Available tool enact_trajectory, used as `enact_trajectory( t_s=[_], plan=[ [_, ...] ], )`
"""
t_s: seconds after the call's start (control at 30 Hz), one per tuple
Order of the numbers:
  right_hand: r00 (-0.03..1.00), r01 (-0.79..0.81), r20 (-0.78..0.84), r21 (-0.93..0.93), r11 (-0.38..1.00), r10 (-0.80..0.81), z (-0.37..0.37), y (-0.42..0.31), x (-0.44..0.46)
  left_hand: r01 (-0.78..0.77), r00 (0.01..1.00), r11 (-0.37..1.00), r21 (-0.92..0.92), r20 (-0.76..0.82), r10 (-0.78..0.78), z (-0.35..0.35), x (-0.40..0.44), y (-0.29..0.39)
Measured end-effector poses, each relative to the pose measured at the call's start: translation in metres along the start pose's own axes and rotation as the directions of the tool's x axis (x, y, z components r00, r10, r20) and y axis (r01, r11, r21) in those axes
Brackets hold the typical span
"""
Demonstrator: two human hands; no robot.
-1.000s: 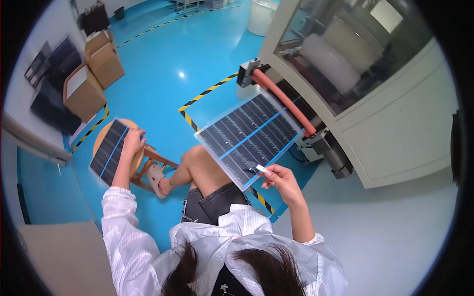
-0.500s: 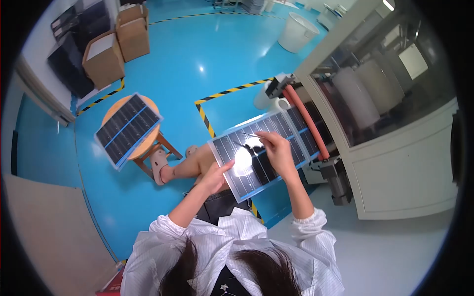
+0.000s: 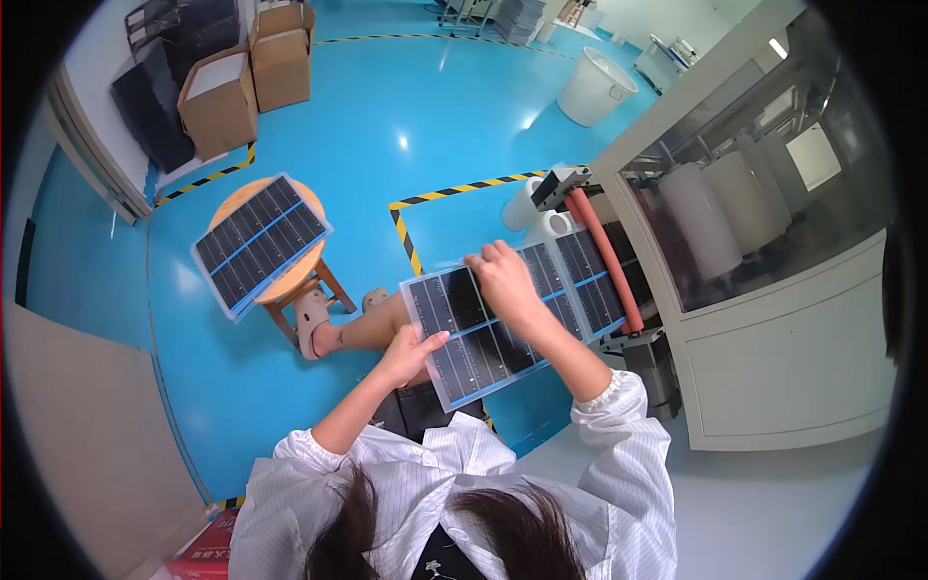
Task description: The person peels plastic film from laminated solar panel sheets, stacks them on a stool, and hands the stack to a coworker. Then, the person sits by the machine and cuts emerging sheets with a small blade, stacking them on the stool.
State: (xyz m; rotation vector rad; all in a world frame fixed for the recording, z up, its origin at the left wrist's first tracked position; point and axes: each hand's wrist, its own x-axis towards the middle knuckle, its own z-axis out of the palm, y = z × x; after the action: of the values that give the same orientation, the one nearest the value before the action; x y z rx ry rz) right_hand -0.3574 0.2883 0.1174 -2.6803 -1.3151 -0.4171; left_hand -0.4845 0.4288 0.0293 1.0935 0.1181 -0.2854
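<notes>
A dark solar panel (image 3: 476, 360) with blue strips and a clear edge lies across in front of me, its right end close to another panel (image 3: 583, 263) at the machine's red roller (image 3: 606, 253). My left hand (image 3: 410, 357) grips the near-left edge of the panel, thumb on top and fingers underneath. Over the panel's far edge is my right hand (image 3: 506, 285), its fingers bent and pinched together. Whatever sits between those fingertips is hidden from this angle.
To the left, a round wooden stool (image 3: 311, 259) bears several stacked panels (image 3: 261, 244). The machine (image 3: 773, 367) stands on the right, with white rolls (image 3: 522, 205) beside it. Farther off are cardboard boxes (image 3: 220, 106) and a white bin (image 3: 596, 87).
My right hand has moved left and away from me, to the panel's far edge. The thin dark tool seen in it earlier no longer shows. My left hand still holds the panel.
</notes>
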Motion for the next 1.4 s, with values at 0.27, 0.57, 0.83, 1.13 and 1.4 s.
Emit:
enact_trajectory(
  t_s=[0.27, 0.57, 0.83, 1.13, 1.4],
  plan=[
    [0.996, -0.086, -0.051, -0.360, 0.929, 0.073, -0.014, 0.143, -0.040, 0.025, 1.000, 0.999, 0.030, -0.019, -0.025, -0.014, -0.015, 0.004],
    [0.832, -0.432, -0.125, 0.467, 0.772, 0.541, -0.003, 0.087, -0.071, -0.029, 0.998, 0.990, -0.138, -0.066, 0.020, -0.011, -0.036, 0.015],
    [0.796, -0.525, -0.044, 0.446, 0.725, 0.604, 0.025, 0.051, -0.071, -0.046, 0.993, 0.982, -0.185, -0.115, 0.024, 0.003, -0.053, 0.039],
    [0.809, -0.484, -0.129, 0.407, 0.775, 0.573, 0.042, 0.041, -0.060, -0.057, 0.985, 0.989, -0.137, -0.169, 0.033, 0.004, -0.066, 0.055],
    [0.849, -0.521, 0.062, 0.263, 0.812, 0.524, 0.021, 0.022, -0.084, -0.016, 0.984, 0.992, -0.126, -0.177, -0.006, -0.001, -0.075, 0.058]
  ],
)
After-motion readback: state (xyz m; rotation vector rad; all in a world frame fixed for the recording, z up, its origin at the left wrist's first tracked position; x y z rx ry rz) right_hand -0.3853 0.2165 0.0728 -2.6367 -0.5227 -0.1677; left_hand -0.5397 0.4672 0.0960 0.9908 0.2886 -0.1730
